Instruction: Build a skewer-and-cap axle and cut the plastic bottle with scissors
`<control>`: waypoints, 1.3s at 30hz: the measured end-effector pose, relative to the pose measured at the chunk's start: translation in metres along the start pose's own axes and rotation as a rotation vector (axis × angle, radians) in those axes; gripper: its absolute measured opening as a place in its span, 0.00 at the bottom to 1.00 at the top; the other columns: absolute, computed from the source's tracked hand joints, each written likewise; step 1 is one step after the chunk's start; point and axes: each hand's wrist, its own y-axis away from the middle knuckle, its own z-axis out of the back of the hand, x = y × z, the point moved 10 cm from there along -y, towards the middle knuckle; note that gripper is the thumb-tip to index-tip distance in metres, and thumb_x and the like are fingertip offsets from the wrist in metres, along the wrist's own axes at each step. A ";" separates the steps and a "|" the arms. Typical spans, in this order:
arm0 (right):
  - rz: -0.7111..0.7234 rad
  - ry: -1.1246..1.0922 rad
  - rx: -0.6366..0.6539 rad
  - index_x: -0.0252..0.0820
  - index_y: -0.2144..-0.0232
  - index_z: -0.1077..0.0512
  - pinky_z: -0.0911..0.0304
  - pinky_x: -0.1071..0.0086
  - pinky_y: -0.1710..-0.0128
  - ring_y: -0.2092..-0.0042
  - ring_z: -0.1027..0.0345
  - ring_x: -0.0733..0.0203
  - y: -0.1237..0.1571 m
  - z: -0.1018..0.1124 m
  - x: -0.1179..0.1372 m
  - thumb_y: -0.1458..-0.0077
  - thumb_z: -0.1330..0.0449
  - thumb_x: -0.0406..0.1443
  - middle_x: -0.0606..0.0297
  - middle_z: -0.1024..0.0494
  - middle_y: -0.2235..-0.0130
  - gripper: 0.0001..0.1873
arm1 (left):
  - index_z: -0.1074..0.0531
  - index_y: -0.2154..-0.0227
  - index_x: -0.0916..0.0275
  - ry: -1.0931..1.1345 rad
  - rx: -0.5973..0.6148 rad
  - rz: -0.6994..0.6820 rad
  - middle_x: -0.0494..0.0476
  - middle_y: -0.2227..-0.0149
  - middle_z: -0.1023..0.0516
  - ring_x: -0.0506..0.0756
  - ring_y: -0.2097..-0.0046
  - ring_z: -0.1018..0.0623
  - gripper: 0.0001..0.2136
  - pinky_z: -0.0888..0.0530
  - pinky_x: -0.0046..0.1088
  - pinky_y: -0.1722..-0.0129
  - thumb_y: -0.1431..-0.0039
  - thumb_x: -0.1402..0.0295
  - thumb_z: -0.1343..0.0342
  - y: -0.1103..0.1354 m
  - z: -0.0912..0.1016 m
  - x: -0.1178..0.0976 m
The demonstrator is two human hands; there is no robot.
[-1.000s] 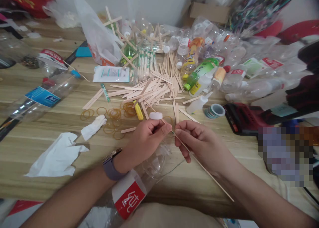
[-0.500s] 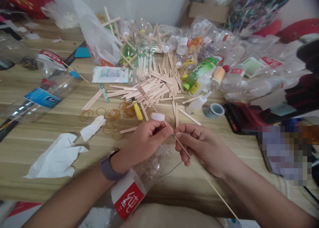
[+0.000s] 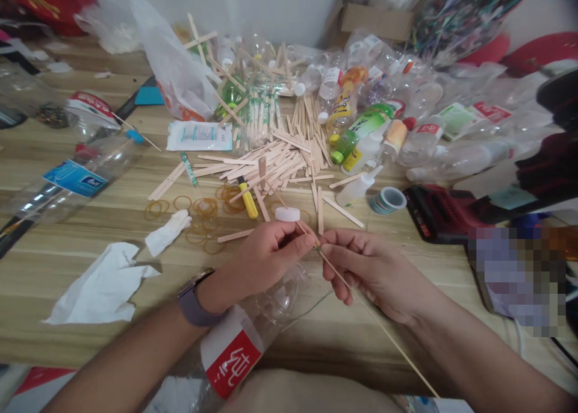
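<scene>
My left hand [image 3: 282, 244] is closed around a thin wooden skewer [image 3: 388, 329] that slants down to the right. A white bottle cap [image 3: 288, 214] sits on the skewer just beyond my fingers, and a short flat wooden piece [image 3: 262, 167] shows at its far end. Close by, the fingers of my right hand [image 3: 361, 262] pinch a thin dark string [image 3: 311, 309], which is wound on the skewer between my hands. Its other end runs down toward a clear plastic bottle [image 3: 277, 298] with a red and white label, lying under my left forearm.
Craft sticks [image 3: 275, 160] lie in a heap ahead, with rubber bands [image 3: 205, 207] and a yellow-handled tool [image 3: 249, 202] in front. Plastic bottles [image 3: 365, 127] crowd the back right. A glue bottle [image 3: 356, 189], tape rolls [image 3: 387, 201] and a red-black power tool [image 3: 442, 214] stand right. Tissue [image 3: 102, 283] lies left.
The skewer has turned, so the flat wooden piece at its far end now stands more upright. Both hands have shifted slightly, the right one a little rightward and down.
</scene>
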 end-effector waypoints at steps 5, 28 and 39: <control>-0.007 0.017 -0.013 0.39 0.74 0.31 0.41 0.79 0.85 0.83 0.37 0.72 -0.001 0.000 0.000 0.56 0.29 0.47 0.70 0.27 0.79 0.20 | 0.27 0.70 0.62 0.003 0.015 0.004 0.51 0.69 0.25 0.51 0.66 0.28 0.12 0.32 0.27 0.64 0.37 0.61 0.49 -0.001 -0.001 0.001; -0.011 0.072 -0.009 0.39 0.73 0.31 0.42 0.77 0.83 0.83 0.36 0.71 -0.002 0.003 0.001 0.54 0.31 0.45 0.70 0.26 0.78 0.18 | 0.27 0.65 0.62 -0.089 0.028 0.022 0.50 0.71 0.30 0.50 0.71 0.33 0.12 0.37 0.26 0.71 0.37 0.60 0.51 0.000 -0.002 0.002; -0.035 0.072 -0.014 0.39 0.73 0.31 0.40 0.78 0.82 0.82 0.33 0.69 -0.004 0.006 -0.001 0.53 0.32 0.43 0.69 0.25 0.78 0.15 | 0.25 0.53 0.60 -0.096 0.013 0.050 0.51 0.69 0.28 0.50 0.71 0.34 0.16 0.39 0.26 0.73 0.37 0.60 0.50 0.001 0.000 0.008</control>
